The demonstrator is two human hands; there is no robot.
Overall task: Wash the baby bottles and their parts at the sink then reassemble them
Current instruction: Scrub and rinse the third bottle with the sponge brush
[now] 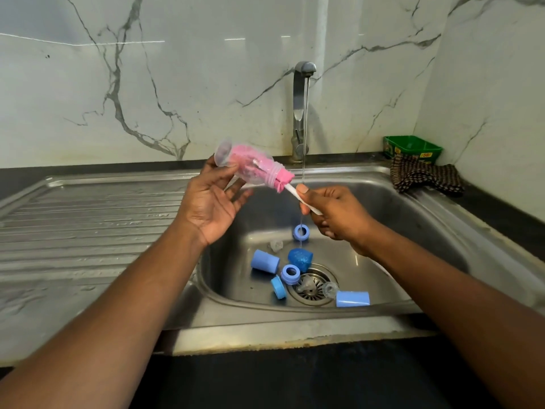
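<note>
Head view, looking down at a steel sink (398,208) set in a dark counter, with a ribbed draining board (88,225) on its left and a white marble-veined wall behind.

The left hand (211,202) is raised above the basin's left edge, palm toward the camera, its fingers and thumb curled around a clear baby bottle (236,163). The bottle lies tilted, base up and to the left, threaded neck pointing down to the right. A pink sponge brush (259,168) fills the inside of it, and the pink head pokes out of the neck.

The right hand (333,212) is just beside the bottle's neck, closed around the brush's white handle (298,196) — the thumb presses along the top of it.

A thin stream of water (304,149) falls from the tap (300,110) at the back of the sink, passing between the two hands and down into the basin.

On the basin floor lie loose blue parts: a ring (300,232) under the stream, a speckled dark-blue cap (300,259), a light-blue cup (264,261) on its side, two more rings (290,273) (278,287) by the drain (312,290), and another cup (352,298) to the right. Two clear teats (306,286) (329,290) rest on and beside the drain grate — a third clear piece (275,245) lies near the first ring.

A green box (413,146) and a brown checked cloth (424,177) sit on the counter at the back right corner.
</note>
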